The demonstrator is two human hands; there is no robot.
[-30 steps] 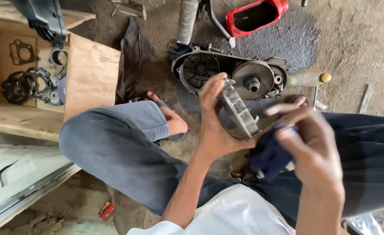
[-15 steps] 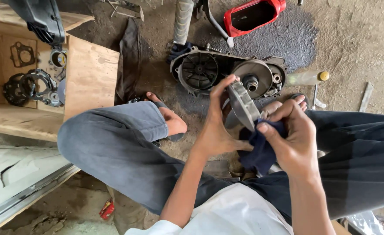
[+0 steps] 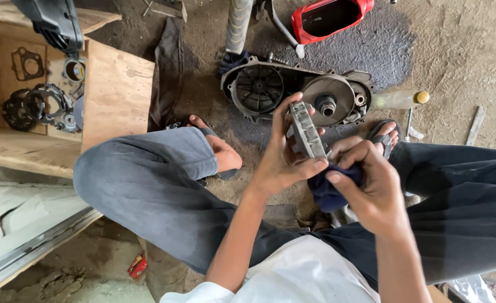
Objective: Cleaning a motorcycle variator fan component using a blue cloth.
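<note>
The left hand (image 3: 284,163) grips a grey, ribbed metal part (image 3: 307,132) held edge-up near the centre of the view, thumb at its lower end and fingers curled over its top edge. The right hand (image 3: 371,188) sits just at 4 o'clock of that part, its fingers pressed together on a dark blue rag (image 3: 329,191) bunched against the part's lower end. Both hands hover above the gap between the person's bent knees.

At 12 o'clock of the hands, on the dirt floor (image 3: 455,56), lies an open engine casing (image 3: 295,92) with a dark fan wheel on one side and a round pulley on the other; the held part's top edge overlaps it in view. A sandalled foot (image 3: 217,148) rests at 9 o'clock of the hands, another (image 3: 382,134) at 2 o'clock, each close to the casing's near edge. A pale bottle with a yellow cap (image 3: 399,100) lies just at 3 o'clock of the casing. A red plastic cover (image 3: 329,17) lies at 12 o'clock, well apart.

At 10 o'clock stands a wooden box (image 3: 116,90), its near wall beside the left knee, holding dark rings and gaskets (image 3: 32,104). Open floor shows mostly at 2 o'clock, beyond the right leg.
</note>
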